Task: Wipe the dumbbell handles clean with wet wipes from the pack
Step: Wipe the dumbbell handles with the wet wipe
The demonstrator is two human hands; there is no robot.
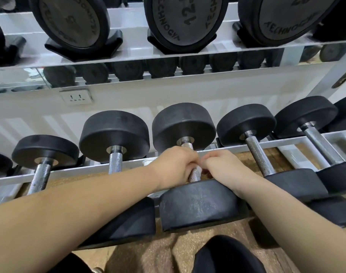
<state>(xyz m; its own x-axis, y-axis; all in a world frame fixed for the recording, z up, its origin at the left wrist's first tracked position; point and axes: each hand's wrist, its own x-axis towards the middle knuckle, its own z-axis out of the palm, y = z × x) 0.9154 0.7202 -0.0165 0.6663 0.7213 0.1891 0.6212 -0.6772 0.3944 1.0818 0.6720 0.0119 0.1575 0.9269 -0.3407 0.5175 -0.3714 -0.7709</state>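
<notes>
A black dumbbell (pixel 199 203) lies in the middle of the lower rack, its knurled metal handle (pixel 193 175) running away from me. My left hand (pixel 174 166) and my right hand (pixel 223 168) both curl around this handle from either side. A small bit of white wet wipe (pixel 199 170) shows between the two hands, pressed against the handle. Most of the wipe and of the handle is hidden under my fingers. The wipe pack is not in view.
Several more black dumbbells sit on the white rack (pixel 73 171), one to the left (pixel 115 134) and one to the right (pixel 247 127). An upper shelf (pixel 128 56) carries larger dumbbells. A wall socket (pixel 76 97) sits behind. Brown floor (pixel 160 251) lies below.
</notes>
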